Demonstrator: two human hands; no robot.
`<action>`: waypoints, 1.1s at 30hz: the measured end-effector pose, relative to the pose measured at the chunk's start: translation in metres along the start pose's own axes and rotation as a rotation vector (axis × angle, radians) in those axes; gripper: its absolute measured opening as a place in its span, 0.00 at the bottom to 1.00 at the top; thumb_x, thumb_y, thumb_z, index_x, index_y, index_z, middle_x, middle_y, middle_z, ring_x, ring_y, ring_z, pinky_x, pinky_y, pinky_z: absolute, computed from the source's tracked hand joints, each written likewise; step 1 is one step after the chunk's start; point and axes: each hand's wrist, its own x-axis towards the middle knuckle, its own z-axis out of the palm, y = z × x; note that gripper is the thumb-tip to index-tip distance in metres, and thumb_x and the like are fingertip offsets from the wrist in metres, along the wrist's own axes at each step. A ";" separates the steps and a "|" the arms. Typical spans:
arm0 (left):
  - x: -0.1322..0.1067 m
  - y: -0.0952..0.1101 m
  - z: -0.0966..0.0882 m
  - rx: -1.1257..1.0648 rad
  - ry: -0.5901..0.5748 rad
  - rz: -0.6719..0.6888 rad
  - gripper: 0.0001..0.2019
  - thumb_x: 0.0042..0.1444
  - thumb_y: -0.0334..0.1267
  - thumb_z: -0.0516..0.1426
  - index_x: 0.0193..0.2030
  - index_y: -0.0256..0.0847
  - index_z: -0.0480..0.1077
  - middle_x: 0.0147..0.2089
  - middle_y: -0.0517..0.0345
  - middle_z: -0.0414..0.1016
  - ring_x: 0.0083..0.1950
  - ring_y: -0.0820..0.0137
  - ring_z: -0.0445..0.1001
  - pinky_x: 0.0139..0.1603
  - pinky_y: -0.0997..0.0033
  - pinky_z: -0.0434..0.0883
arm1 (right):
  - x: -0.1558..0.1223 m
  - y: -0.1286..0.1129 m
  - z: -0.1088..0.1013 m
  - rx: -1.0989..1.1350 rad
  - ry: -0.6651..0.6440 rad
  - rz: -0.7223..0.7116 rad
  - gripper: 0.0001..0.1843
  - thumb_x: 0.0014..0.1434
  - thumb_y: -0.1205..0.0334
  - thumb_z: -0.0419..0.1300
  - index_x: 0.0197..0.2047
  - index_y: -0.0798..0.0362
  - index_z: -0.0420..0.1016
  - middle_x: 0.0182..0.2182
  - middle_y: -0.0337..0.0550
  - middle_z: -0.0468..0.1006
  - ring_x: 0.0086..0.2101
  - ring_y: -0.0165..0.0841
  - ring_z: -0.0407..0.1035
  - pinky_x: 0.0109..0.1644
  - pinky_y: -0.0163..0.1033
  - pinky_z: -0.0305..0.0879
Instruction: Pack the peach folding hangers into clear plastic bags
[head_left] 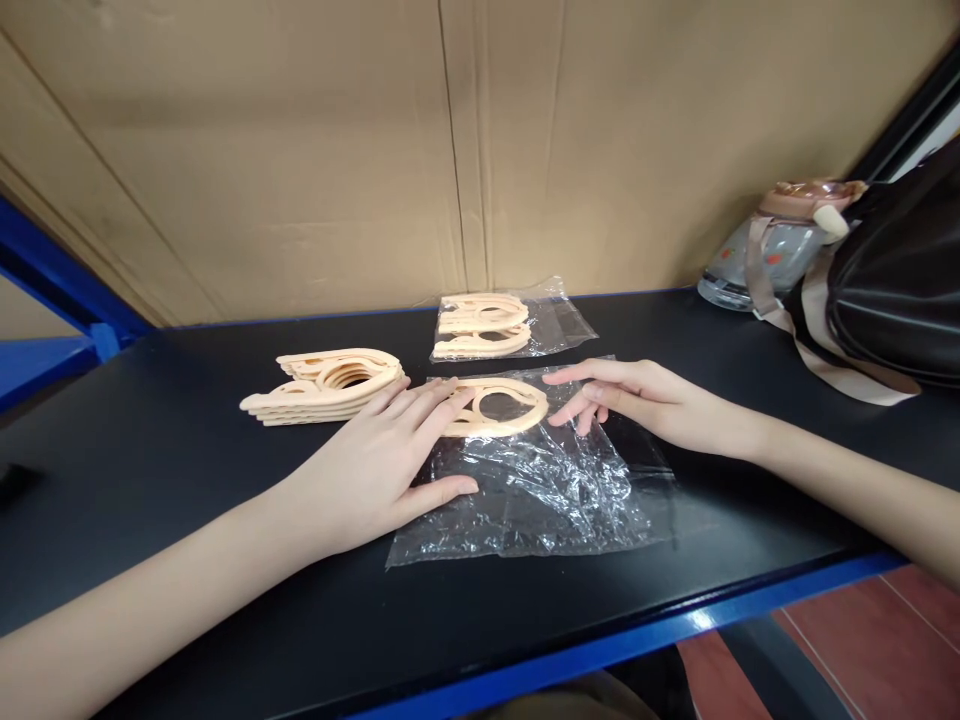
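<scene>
A beige folded plastic hanger (531,408) with an oval opening lies at the upper part of a clear plastic bag (540,500); whether it is inside or on top, I cannot tell. My left hand (382,460) lies flat, fingers stretched over the hanger's left end and thumb over the bag. That end is hidden beneath the fingers. Just right of the hanger, my right hand (630,400) is open above the bag's edge, its fingers apart and holding nothing. Close by my left fingertips is a stack of several similar hangers (322,395).
Behind the bag, more beige hangers (484,325) lie in another clear bag (562,315). A strapped water bottle (780,245) and a black bag (900,270) stand at the right. Cardboard (300,150) backs the black table (187,420), which has a blue front edge (600,655).
</scene>
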 end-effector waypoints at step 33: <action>0.003 -0.002 -0.005 -0.129 -0.020 -0.076 0.39 0.67 0.66 0.44 0.70 0.34 0.59 0.69 0.36 0.66 0.70 0.47 0.64 0.70 0.42 0.61 | -0.005 -0.005 -0.003 -0.445 -0.001 -0.127 0.21 0.71 0.61 0.51 0.63 0.39 0.74 0.62 0.33 0.76 0.54 0.34 0.77 0.58 0.43 0.72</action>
